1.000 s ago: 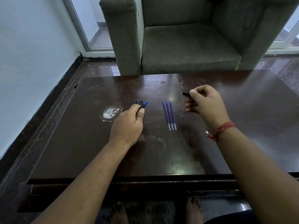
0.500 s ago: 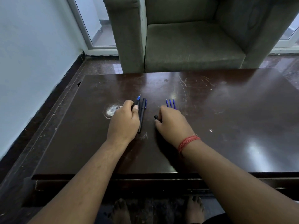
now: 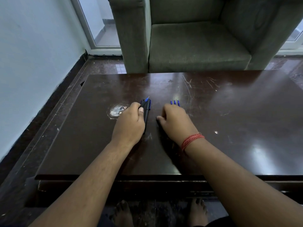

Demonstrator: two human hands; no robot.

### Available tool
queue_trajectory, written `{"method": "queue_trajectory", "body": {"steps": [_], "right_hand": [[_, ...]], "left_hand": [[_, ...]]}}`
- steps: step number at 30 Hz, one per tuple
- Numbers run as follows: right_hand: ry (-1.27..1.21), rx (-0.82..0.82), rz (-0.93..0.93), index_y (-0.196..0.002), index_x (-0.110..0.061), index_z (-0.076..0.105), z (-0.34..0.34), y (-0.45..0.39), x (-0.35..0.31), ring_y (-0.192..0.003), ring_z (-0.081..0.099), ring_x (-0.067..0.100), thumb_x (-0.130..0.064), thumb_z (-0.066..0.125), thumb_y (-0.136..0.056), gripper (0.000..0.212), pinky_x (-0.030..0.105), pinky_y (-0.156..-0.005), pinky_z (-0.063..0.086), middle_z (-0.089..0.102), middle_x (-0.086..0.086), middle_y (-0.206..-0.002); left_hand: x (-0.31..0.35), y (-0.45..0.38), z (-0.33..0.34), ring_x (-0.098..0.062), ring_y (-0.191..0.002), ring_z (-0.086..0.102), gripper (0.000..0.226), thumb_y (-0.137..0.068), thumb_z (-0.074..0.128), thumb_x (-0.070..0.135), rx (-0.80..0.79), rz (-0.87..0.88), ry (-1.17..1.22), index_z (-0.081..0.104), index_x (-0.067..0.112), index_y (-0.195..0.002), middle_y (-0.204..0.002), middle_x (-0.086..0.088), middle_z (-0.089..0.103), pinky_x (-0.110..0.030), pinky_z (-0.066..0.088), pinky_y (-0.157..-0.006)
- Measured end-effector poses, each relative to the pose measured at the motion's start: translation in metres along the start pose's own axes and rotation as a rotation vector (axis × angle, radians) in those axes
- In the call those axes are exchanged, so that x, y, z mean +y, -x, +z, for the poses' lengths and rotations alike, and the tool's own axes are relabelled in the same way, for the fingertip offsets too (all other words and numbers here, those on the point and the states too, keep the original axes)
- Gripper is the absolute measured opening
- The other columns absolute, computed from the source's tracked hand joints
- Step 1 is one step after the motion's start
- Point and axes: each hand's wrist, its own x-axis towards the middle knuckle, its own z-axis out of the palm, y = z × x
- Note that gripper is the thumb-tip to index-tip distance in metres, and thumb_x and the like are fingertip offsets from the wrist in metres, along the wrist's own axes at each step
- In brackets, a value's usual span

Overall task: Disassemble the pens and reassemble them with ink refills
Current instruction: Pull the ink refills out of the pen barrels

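Two hands at work over pens on a dark glossy wooden bench (image 3: pixel 246 128).

Nearest, the right hand (image 3: pixel 175 123) lies palm down, fingers curled on the bench; whether they hold anything cannot be told. Left of it, the left hand (image 3: pixel 129 123) has its fingers pinching a slim black pen with a bared blue tip (image 3: pixel 145 103), beside a second black pen (image 3: pixel 147 115) lying flat. Just beyond the right hand, three blue ink refills (image 3: pixel 174 102) show their ends. Farther off stands a grey-green fabric armchair (image 3: pixel 196 38).

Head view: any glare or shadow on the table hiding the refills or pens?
Head view: glare patches lie on the table at right, away from the work; the right hand and its shadow cover most of the refills, only the far tips showing; pens read dark on dark wood.
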Motion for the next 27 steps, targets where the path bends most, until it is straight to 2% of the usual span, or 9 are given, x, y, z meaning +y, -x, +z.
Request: {"method": "queue_trajectory", "body": {"steps": [3,6,9,12,16,20,22,24,27], "right_hand": [[-0.102,0.099,0.068,-0.084,-0.013,0.052,-0.018,-0.004,0.007,-0.079,0.053,0.019,-0.030,0.058,-0.095,0.021,0.030,-0.068,0.044,0.056,0.000,-0.086],[-0.165,0.161,0.141,-0.081,-0.015,0.055,-0.034,-0.009,0.019,-0.073,0.053,0.014,-0.027,0.060,-0.094,0.019,0.023,-0.059,0.037,0.059,0.000,-0.082],[-0.150,0.175,0.224,-0.082,-0.014,0.057,-0.042,-0.011,0.038,-0.079,0.057,0.021,-0.026,0.060,-0.092,0.015,0.029,-0.067,0.043,0.062,0.003,-0.085],[-0.065,0.086,0.254,-0.087,-0.017,0.059,-0.046,-0.008,0.050,-0.081,0.059,0.021,-0.027,0.059,-0.093,0.012,0.033,-0.071,0.049,0.063,0.002,-0.089],[0.032,0.010,0.231,-0.089,-0.018,0.060,-0.042,-0.006,0.052,-0.082,0.059,0.022,-0.033,0.058,-0.094,0.016,0.032,-0.070,0.047,0.064,0.002,-0.091],[-0.244,-0.012,0.157,-0.087,-0.018,0.058,-0.037,-0.007,0.034,-0.072,0.057,0.014,-0.045,0.055,-0.095,0.029,0.029,-0.062,0.043,0.062,-0.002,-0.080],[-0.423,-0.072,0.129,-0.093,-0.016,0.061,-0.036,-0.005,0.022,-0.070,0.061,0.013,-0.049,0.052,-0.096,0.034,0.030,-0.064,0.050,0.068,0.000,-0.083],[-0.512,-0.151,0.099,-0.095,-0.013,0.064,-0.035,-0.003,0.016,-0.065,0.063,0.012,-0.046,0.050,-0.098,0.036,0.034,-0.064,0.054,0.071,0.003,-0.081],[-0.507,-0.258,0.055,-0.088,-0.007,0.065,-0.034,0.000,0.016,-0.051,0.056,0.010,-0.036,0.050,-0.101,0.035,0.028,-0.054,0.046,0.066,0.000,-0.065]], "left_hand": [[0.000,0.001,0.000,-0.019,-0.071,0.054,0.022,-0.104,0.039,0.026,-0.011,0.017,0.001,0.054,0.015,-0.092,-0.075,0.001,0.057,-0.039,0.042,-0.061],[-0.001,0.001,-0.001,-0.016,-0.067,0.053,0.021,-0.104,0.041,0.027,-0.020,0.013,-0.004,0.055,0.016,-0.092,-0.073,0.001,0.057,-0.035,0.040,-0.057],[-0.002,0.001,0.001,-0.015,-0.064,0.052,0.020,-0.103,0.042,0.027,-0.040,0.009,-0.009,0.055,0.017,-0.093,-0.071,0.002,0.056,-0.033,0.036,-0.055],[-0.003,0.000,0.002,-0.014,-0.058,0.049,0.020,-0.103,0.042,0.027,-0.069,0.010,-0.007,0.055,0.017,-0.092,-0.067,0.003,0.054,-0.030,0.033,-0.052],[-0.004,0.000,0.002,-0.014,-0.056,0.047,0.019,-0.103,0.043,0.027,-0.074,0.014,-0.013,0.055,0.018,-0.091,-0.065,0.003,0.053,-0.031,0.034,-0.052],[-0.002,0.002,0.001,-0.017,-0.062,0.053,0.013,-0.101,0.048,0.027,-0.094,0.133,-0.056,0.056,0.019,-0.094,-0.069,0.004,0.057,-0.036,0.041,-0.054],[0.001,0.004,-0.001,-0.019,-0.068,0.056,0.011,-0.099,0.052,0.028,-0.107,0.228,-0.108,0.059,0.021,-0.098,-0.074,0.004,0.060,-0.036,0.044,-0.057],[0.004,0.005,-0.001,-0.019,-0.070,0.053,0.012,-0.097,0.056,0.030,-0.099,0.303,-0.168,0.063,0.021,-0.103,-0.076,0.003,0.055,-0.033,0.040,-0.057],[0.006,0.006,-0.003,-0.020,-0.069,0.051,0.016,-0.093,0.062,0.032,-0.079,0.384,-0.215,0.067,0.022,-0.104,-0.073,0.007,0.044,-0.032,0.042,-0.056]]}}
